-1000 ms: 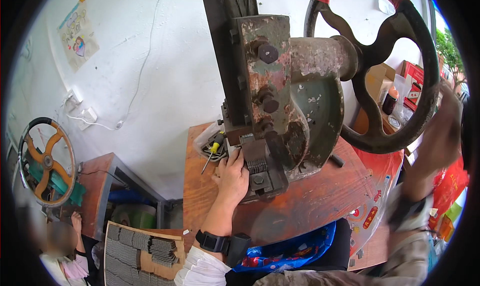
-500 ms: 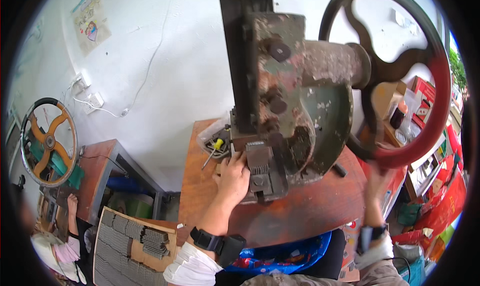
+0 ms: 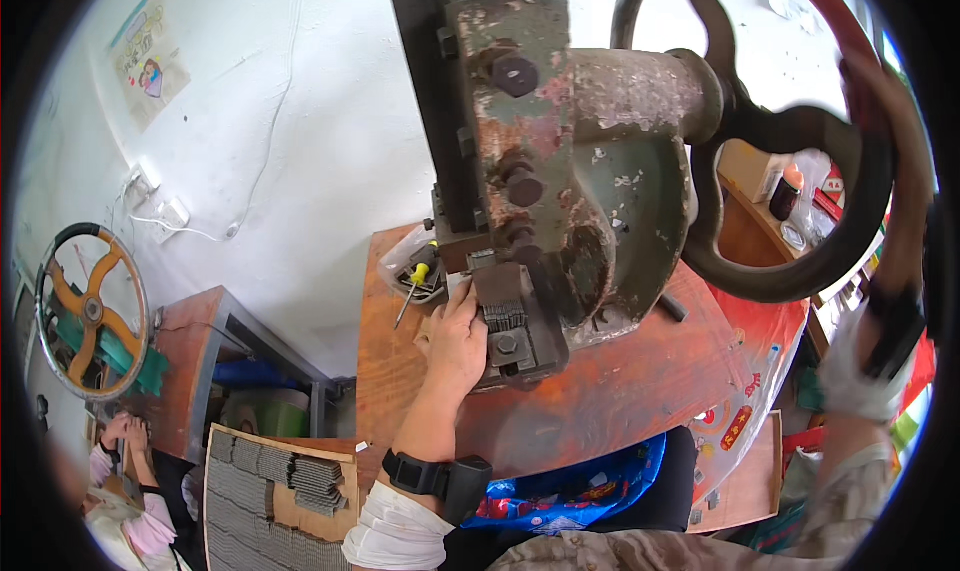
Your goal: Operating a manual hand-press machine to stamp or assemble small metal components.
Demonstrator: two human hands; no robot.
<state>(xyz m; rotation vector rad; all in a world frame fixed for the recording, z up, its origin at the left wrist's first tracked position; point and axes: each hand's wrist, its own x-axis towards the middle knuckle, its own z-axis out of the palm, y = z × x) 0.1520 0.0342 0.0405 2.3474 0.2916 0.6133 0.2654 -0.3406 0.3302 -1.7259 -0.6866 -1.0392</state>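
- Two bare hands on the job here, the left hand [image 3: 458,346] down at the die and the right hand [image 3: 878,89] way up by the handwheel [image 3: 738,106]. Clock directions below all use the metal strips as the centre of the dial.
- That stack of thin grey metal strips [image 3: 505,317] sits in the die block [image 3: 507,349], low on the old chipped-paint hand press [image 3: 525,121].
- Left hand is at 8 o'clock, right beside the stack. Fingers lie close together, pointing up toward 12, tips at the die's left side. Can't tell if they're pinching anything.
- Right hand is out at 2 o'clock, at the red part of the wheel rim. It's motion-blurred, so I can't tell how those fingers sit.
- A yellow-handled screwdriver [image 3: 419,275] leans out of a clear plastic tub [image 3: 392,261] at 10 o'clock, on the wooden table [image 3: 640,391].
- Cardboard sheet [image 3: 290,511] with rows of small grey metal pieces [image 3: 238,496] at 8 o'clock, further out.
- Blue plastic bag [image 3: 640,476] at 5 o'clock, below the table edge.
- A co-worker's hands [image 3: 128,433] are between 8 and 9 o'clock, below a second handwheel [image 3: 92,311].
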